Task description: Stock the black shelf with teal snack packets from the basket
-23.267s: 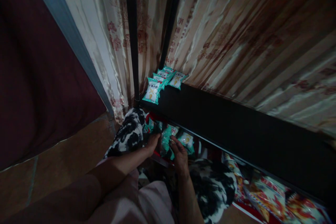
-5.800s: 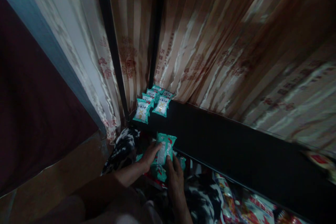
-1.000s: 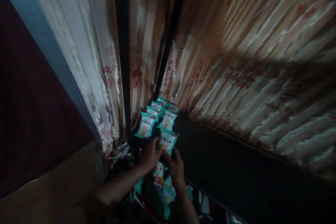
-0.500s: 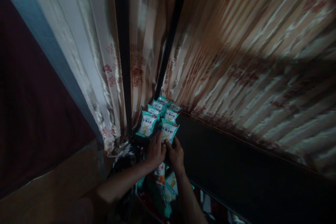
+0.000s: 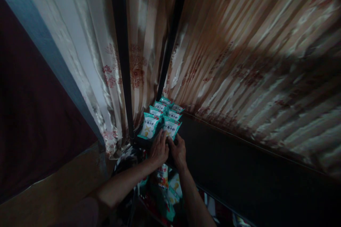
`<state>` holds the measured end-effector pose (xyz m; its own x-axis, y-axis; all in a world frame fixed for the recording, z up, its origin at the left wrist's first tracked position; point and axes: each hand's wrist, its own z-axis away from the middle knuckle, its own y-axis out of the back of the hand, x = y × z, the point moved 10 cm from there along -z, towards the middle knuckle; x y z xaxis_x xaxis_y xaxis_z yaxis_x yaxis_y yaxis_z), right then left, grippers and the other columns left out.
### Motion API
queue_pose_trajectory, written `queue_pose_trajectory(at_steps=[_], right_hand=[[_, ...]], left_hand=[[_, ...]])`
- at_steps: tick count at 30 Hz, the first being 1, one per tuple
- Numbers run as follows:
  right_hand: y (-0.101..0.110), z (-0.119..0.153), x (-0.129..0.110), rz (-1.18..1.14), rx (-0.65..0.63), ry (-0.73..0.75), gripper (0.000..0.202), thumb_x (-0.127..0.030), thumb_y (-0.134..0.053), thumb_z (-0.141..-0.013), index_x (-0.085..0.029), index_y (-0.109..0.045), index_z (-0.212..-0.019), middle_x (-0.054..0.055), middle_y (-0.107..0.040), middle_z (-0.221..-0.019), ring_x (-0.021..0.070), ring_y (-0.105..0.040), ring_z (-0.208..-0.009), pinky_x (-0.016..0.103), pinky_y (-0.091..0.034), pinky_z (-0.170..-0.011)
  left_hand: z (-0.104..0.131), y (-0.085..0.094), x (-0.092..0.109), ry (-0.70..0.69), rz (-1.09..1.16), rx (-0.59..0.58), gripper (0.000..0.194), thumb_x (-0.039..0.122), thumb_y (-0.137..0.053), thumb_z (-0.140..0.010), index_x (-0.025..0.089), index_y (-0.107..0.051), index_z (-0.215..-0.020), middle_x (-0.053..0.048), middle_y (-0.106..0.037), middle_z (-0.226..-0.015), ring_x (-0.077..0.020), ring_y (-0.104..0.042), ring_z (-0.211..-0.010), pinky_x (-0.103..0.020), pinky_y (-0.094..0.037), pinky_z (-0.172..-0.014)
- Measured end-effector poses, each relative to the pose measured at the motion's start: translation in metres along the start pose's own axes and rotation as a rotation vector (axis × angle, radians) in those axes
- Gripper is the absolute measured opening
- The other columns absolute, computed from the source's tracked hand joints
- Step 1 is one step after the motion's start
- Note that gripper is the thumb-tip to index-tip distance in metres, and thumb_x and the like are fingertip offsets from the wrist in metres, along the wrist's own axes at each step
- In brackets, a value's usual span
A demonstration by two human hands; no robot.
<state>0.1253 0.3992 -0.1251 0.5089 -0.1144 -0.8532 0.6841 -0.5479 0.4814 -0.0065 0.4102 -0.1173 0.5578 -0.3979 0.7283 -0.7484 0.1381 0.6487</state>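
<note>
Several teal and white snack packets stand in two rows on the black shelf. The front packet of the right row (image 5: 171,126) leans back, and both hands are at its lower edge. My left hand (image 5: 159,150) touches its lower left side, fingers stretched forward and close together. At its lower right is my right hand (image 5: 178,151), thumb and fingers around the corner. The front packet of the left row (image 5: 149,126) stands just beyond my left hand, untouched. Below my hands lie more teal packets (image 5: 174,184) and a red one (image 5: 163,176).
The black shelf surface (image 5: 239,163) stretches to the right. Pleated curtains (image 5: 253,60) hang behind it, with dark upright posts (image 5: 123,56) at the corner. Dark red cloth (image 5: 32,103) hangs at the left. Packed items (image 5: 210,204) show under the shelf's front edge.
Both hands have moved slightly forward with the front right packet, which now sits a little farther back, closer to the packet behind it.
</note>
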Motion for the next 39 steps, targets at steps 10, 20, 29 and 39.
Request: queue_pose_trajectory(at_steps=[10, 20, 29, 39], right_hand=[[-0.009, -0.002, 0.01, -0.015, -0.018, 0.016, 0.07, -0.054, -0.05, -0.076, -0.011, -0.049, -0.13, 0.017, -0.055, -0.126, 0.028, -0.05, -0.117, 0.043, -0.036, -0.1], [-0.011, 0.002, 0.011, -0.028, -0.007, -0.054, 0.074, -0.054, -0.051, -0.074, -0.009, -0.047, -0.132, 0.019, -0.054, -0.129, 0.03, -0.049, -0.118, 0.044, -0.036, -0.101], [-0.005, 0.018, 0.011, -0.022, 0.024, -0.034, 0.07, -0.055, -0.049, -0.075, -0.009, -0.05, -0.129, 0.019, -0.055, -0.127, 0.0296, -0.05, -0.117, 0.044, -0.036, -0.1], [0.008, 0.038, 0.015, -0.052, 0.061, -0.035, 0.066, -0.052, -0.049, -0.074, -0.008, -0.053, -0.124, 0.019, -0.056, -0.126, 0.0294, -0.051, -0.117, 0.045, -0.038, -0.099]], left_hand=[[0.002, -0.011, -0.005, -0.005, -0.123, -0.045, 0.06, 0.013, -0.039, -0.082, 0.005, -0.03, -0.141, -0.016, -0.018, -0.152, -0.0278, -0.019, -0.14, -0.045, -0.022, -0.115], [0.002, -0.012, -0.008, -0.023, -0.088, -0.034, 0.06, 0.012, -0.039, -0.081, 0.007, -0.032, -0.14, -0.015, -0.019, -0.152, -0.0272, -0.018, -0.14, -0.045, -0.021, -0.115], [0.008, -0.012, -0.003, -0.062, -0.104, -0.029, 0.057, 0.015, -0.035, -0.086, 0.004, -0.028, -0.141, -0.02, -0.016, -0.152, -0.0276, -0.014, -0.141, -0.046, -0.021, -0.115], [0.023, -0.01, 0.012, -0.127, -0.08, 0.005, 0.053, 0.014, -0.036, -0.086, 0.01, -0.033, -0.139, -0.014, -0.017, -0.153, -0.0261, -0.01, -0.142, -0.048, -0.022, -0.115]])
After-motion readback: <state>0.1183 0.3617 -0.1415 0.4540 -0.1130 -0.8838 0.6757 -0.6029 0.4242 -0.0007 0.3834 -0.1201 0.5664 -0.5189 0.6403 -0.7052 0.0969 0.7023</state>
